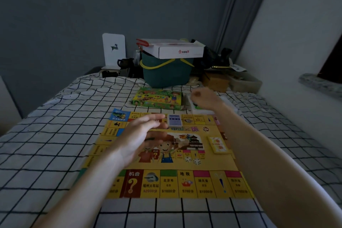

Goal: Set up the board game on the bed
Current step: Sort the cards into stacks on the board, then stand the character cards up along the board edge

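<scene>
Board (166, 153) lies flat on the checked bedsheet (46, 153), centred in front of you. Your left hand (142, 135) is over the board's far-left part, fingers straight and spread loosely, holding nothing. Blue card deck (174, 120) sits on the board's far edge, just beside your left fingertips (161, 116); contact unclear. Your right hand (203, 98) is past the board's far-right corner, fingers curled in; blurred, so can't tell if it holds anything. Game box (158, 99) is on the sheet just beyond the board, to the left of your right hand. Yellow card deck (218, 144) is on the board's right side, near your right forearm. Two dice (193, 160) sit near the board's centre. Green basket (166, 72) with a white carton (177, 50) on top stands behind the box.
</scene>
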